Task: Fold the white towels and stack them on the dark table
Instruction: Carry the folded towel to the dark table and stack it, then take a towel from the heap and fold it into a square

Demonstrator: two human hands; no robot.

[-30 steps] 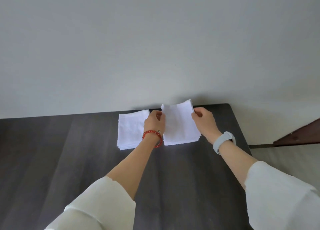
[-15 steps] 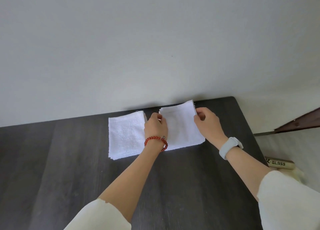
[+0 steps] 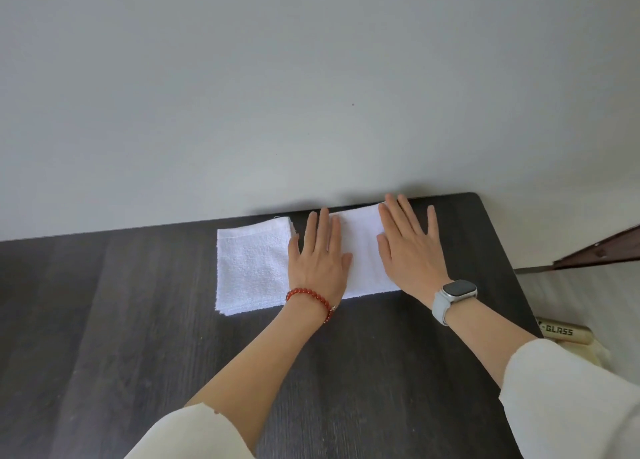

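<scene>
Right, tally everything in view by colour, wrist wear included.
White: 2, the left towel stack and the right towel
Red: 1, the bracelet
Grey: 1, the watch
Dark: 1, the table
Cream: 1, the tube lettered GLASS
Total: 6

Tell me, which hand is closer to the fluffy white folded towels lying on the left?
The left hand. Its outer edge meets the fluffy white folded towels, while it presses the smoother white towel beside them. The right hand lies flat farther right.
</scene>
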